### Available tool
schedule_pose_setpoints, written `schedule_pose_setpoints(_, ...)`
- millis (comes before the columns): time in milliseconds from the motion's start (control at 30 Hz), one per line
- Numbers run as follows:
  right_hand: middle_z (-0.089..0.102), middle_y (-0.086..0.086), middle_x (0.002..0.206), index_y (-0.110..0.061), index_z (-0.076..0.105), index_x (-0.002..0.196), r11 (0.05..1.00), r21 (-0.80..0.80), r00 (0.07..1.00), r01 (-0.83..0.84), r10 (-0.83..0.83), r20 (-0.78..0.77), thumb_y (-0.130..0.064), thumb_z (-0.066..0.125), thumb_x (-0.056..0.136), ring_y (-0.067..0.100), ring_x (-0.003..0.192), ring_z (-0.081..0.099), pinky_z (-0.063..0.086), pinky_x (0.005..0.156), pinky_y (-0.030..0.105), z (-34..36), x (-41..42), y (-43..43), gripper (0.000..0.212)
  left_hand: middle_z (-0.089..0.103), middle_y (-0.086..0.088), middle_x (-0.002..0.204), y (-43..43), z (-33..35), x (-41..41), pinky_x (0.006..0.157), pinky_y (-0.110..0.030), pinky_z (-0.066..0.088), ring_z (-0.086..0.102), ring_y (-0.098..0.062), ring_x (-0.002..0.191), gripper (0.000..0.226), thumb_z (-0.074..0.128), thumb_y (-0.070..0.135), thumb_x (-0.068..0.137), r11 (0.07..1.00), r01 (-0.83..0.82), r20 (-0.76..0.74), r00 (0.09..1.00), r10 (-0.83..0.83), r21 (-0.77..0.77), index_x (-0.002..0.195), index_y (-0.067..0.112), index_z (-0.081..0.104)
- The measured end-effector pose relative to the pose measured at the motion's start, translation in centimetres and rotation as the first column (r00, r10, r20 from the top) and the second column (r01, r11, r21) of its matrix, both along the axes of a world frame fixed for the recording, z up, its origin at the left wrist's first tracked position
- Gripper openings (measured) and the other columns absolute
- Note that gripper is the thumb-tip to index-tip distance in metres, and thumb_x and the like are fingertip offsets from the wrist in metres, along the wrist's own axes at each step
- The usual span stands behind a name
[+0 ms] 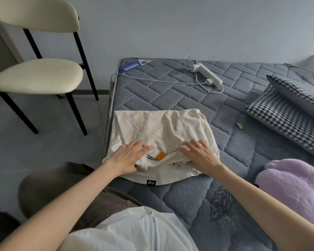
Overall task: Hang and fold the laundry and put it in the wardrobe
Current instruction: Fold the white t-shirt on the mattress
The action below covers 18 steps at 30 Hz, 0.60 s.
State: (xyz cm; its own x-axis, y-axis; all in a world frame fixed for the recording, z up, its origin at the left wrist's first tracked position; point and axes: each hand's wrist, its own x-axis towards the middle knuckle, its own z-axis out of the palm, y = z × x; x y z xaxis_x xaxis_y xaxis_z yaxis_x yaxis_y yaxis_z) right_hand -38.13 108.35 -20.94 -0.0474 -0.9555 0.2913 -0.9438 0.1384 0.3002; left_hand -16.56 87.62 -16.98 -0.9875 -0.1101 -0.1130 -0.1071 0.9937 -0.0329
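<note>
A cream T-shirt (159, 127) lies partly folded on the near left corner of the grey quilted mattress (188, 102). An orange tag (160, 155) shows at its collar, and a small black label (151, 182) sits at its near hem. My left hand (129, 156) rests flat on the shirt's left side, fingers straight and spread. My right hand (198, 153) presses flat on the shirt's right side, fingers straight. Neither hand grips the cloth.
A cream chair (36, 75) with black legs stands on the floor to the left. A white power strip (207, 74) with cables lies at the far end of the mattress. Houndstooth pillows (286, 115) are at right, a purple plush toy (294, 187) at near right.
</note>
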Motion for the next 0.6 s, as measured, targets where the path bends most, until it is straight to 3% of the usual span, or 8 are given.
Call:
schedule_pose_setpoints(133,0.062,0.000,0.106,-0.019,0.061,0.109,0.996,0.057,0.993,-0.066,0.071,-0.093,-0.051,0.043,0.091,0.020,0.082,0.059,0.049,0.070,0.033,-1.1,0.6,-0.7,0.041,0.030,-0.008,0.136,1.5,-0.7,-1.8,0.079,-0.032,0.042,0.040,-0.025,0.116,0.082,0.056,-0.002,0.077,0.978,0.050,0.072,0.997,-0.036,-0.203,0.143,0.029,0.017)
schedule_pose_setpoints(300,0.065,-0.002,0.091,-0.018,0.066,0.092,0.996,0.026,0.984,-0.088,0.091,-0.155,-0.053,0.058,0.082,0.015,0.071,0.060,0.047,0.055,0.028,-0.8,0.5,-1.3,0.037,0.039,-0.011,0.130,2.0,-1.2,-3.0,0.079,-0.032,0.040,0.046,-0.026,0.110,0.070,0.062,-0.003,0.079,0.954,0.107,0.160,0.985,-0.063,-0.281,0.135,0.020,0.027)
schedule_pose_setpoints(367,0.064,-0.001,0.086,-0.018,0.067,0.087,0.997,-0.018,0.990,-0.074,0.072,-0.119,-0.054,0.058,0.081,0.014,0.067,0.060,0.047,0.051,0.027,-0.6,0.5,-1.6,0.038,0.044,-0.009,0.125,1.5,-1.0,-2.8,0.075,-0.033,0.041,0.052,-0.027,0.107,0.054,0.053,-0.008,0.081,0.973,0.079,0.133,0.990,-0.051,-0.216,0.128,0.015,0.036)
schedule_pose_setpoints(433,0.062,0.000,0.081,-0.015,0.066,0.086,0.993,-0.098,0.998,-0.067,0.067,-0.001,-0.046,0.045,0.088,0.016,0.063,0.059,0.049,0.049,0.029,-0.3,0.4,-1.7,0.037,0.050,-0.005,0.118,0.9,-0.8,-2.1,0.068,-0.031,0.039,0.057,-0.026,0.099,0.049,0.044,-0.011,0.081,0.998,-0.043,0.039,0.998,0.044,-0.039,0.123,0.014,0.043)
schedule_pose_setpoints(533,0.058,0.002,0.081,-0.012,0.061,0.091,0.986,-0.163,0.987,-0.025,0.050,0.151,-0.039,0.034,0.097,0.019,0.062,0.058,0.049,0.049,0.029,0.3,0.3,-1.6,0.039,0.058,0.000,0.104,0.2,-0.2,-1.4,0.054,-0.024,0.031,0.052,-0.021,0.075,0.039,0.047,-0.006,0.082,0.933,-0.215,-0.138,0.955,0.263,0.287,0.113,0.017,0.051)
schedule_pose_setpoints(600,0.057,0.003,0.081,-0.012,0.059,0.094,0.986,-0.169,0.979,-0.003,0.037,0.200,-0.042,0.023,0.102,0.020,0.064,0.057,0.048,0.051,0.030,0.5,0.5,-1.5,0.048,0.059,0.003,0.099,0.0,0.0,-1.2,0.048,-0.020,0.024,0.046,-0.016,0.071,0.023,0.054,0.005,0.086,0.902,-0.216,-0.198,0.932,0.305,0.375,0.105,0.017,0.053)
